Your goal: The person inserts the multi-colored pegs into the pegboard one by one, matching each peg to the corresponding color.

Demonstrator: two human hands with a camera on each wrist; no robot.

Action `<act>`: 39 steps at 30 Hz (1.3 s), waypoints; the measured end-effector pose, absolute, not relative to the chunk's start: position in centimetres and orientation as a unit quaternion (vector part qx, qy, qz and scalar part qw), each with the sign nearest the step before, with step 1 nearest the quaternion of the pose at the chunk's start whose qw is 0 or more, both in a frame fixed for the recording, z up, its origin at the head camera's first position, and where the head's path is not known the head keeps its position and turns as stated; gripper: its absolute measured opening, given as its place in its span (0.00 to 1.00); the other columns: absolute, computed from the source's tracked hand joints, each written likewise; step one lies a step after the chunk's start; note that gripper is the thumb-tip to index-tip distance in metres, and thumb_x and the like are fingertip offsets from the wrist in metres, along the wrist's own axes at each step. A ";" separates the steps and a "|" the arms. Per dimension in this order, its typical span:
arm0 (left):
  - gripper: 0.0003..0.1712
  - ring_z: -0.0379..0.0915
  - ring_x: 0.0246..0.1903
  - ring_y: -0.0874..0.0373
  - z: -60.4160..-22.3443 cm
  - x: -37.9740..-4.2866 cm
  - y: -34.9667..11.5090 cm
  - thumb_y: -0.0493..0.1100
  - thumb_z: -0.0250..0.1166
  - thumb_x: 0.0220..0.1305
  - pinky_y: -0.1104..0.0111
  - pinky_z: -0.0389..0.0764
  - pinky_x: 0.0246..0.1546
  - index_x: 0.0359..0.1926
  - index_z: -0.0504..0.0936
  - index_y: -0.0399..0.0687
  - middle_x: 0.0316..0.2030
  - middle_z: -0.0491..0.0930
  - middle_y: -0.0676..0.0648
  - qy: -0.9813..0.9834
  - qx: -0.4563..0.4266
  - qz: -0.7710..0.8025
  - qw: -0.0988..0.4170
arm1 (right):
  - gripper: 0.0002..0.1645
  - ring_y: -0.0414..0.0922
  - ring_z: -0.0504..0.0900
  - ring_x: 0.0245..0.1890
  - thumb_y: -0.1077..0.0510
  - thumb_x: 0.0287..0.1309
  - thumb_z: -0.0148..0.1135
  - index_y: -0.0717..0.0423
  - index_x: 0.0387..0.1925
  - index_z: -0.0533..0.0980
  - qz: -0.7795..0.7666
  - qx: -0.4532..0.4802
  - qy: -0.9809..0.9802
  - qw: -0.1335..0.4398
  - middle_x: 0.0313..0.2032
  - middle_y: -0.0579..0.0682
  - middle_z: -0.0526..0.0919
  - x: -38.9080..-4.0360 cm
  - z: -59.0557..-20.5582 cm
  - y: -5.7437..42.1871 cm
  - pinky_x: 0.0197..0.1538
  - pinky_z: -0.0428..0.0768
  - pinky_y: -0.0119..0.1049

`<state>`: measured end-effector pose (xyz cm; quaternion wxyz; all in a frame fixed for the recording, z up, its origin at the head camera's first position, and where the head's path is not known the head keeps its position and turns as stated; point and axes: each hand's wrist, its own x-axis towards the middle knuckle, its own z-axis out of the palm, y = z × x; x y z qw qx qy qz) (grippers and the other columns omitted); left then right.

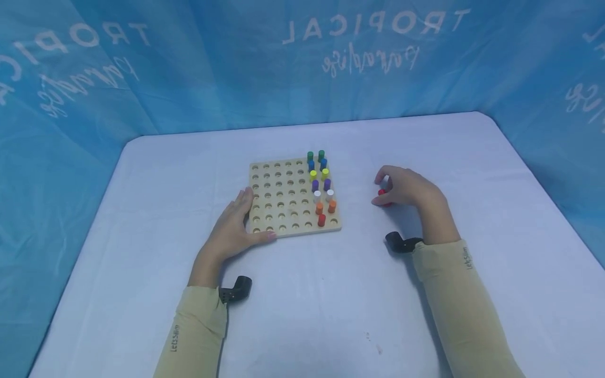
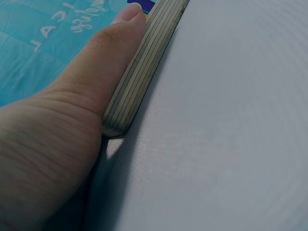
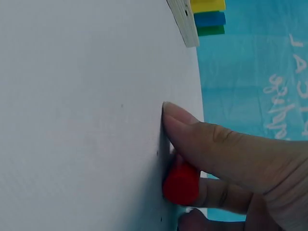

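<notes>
A wooden pegboard (image 1: 275, 211) lies on the white table, with rows of round holes. My left hand (image 1: 230, 226) rests against its near left corner, fingers along the left edge and thumb along the front edge. In the left wrist view the straight thumb (image 2: 113, 53) lies against the board's layered side (image 2: 144, 72). Paired pegs fill most of the two right columns: green, blue, yellow, purple, white and orange. A single red peg (image 1: 322, 220) stands in the front row. Right of the board, my right hand (image 1: 402, 187) pinches another red peg (image 3: 182, 184) low at the tabletop, partly hidden by the thumb.
Blue curtains (image 1: 302, 89) with white lettering hang behind the table and at both sides. A black wrist camera (image 1: 236, 290) sits on the left wrist, another camera (image 1: 399, 242) on the right. White cloth (image 1: 302, 315) covers the table.
</notes>
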<state>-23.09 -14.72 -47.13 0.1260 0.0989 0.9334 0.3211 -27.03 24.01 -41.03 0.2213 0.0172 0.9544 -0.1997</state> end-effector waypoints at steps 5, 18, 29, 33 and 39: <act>0.78 0.32 0.80 0.50 -47.1 -23.1 -14.7 0.76 0.73 0.39 0.49 0.40 0.79 0.79 0.36 0.56 0.80 0.36 0.51 0.933 0.095 0.321 0.128 | 0.26 0.52 0.76 0.40 0.47 0.55 0.72 0.53 0.51 0.75 -0.194 0.018 0.956 0.219 0.42 0.56 0.81 -27.1 -40.9 24.3 0.39 0.75 0.42; 0.77 0.32 0.80 0.50 -47.2 -23.0 -14.7 0.74 0.74 0.41 0.50 0.39 0.79 0.80 0.36 0.56 0.80 0.36 0.50 0.934 0.095 0.323 0.124 | 0.20 0.52 0.77 0.44 0.47 0.61 0.68 0.46 0.52 0.79 -0.261 0.017 0.954 0.147 0.47 0.54 0.83 -27.7 -40.9 23.1 0.42 0.80 0.44; 0.77 0.32 0.80 0.49 -47.2 -23.0 -14.7 0.74 0.74 0.40 0.49 0.40 0.79 0.80 0.36 0.56 0.80 0.36 0.50 0.933 0.094 0.323 0.125 | 0.19 0.49 0.77 0.44 0.53 0.55 0.74 0.46 0.49 0.82 -0.309 -0.050 0.942 0.122 0.47 0.48 0.83 -26.6 -38.8 20.9 0.41 0.81 0.40; 0.77 0.32 0.80 0.49 -47.1 -23.0 -14.8 0.75 0.73 0.40 0.49 0.40 0.79 0.79 0.36 0.55 0.80 0.36 0.50 0.933 0.096 0.322 0.125 | 0.15 0.48 0.76 0.43 0.55 0.53 0.75 0.46 0.44 0.84 -0.305 -0.089 0.937 0.143 0.42 0.45 0.84 -25.8 -38.0 19.7 0.39 0.79 0.39; 0.78 0.32 0.80 0.49 -47.1 -23.0 -14.8 0.76 0.73 0.39 0.48 0.40 0.79 0.79 0.36 0.57 0.80 0.35 0.51 0.933 0.094 0.322 0.127 | 0.10 0.47 0.77 0.40 0.58 0.51 0.76 0.44 0.36 0.84 -0.286 -0.160 0.923 0.201 0.35 0.43 0.84 -25.0 -37.8 17.8 0.39 0.79 0.38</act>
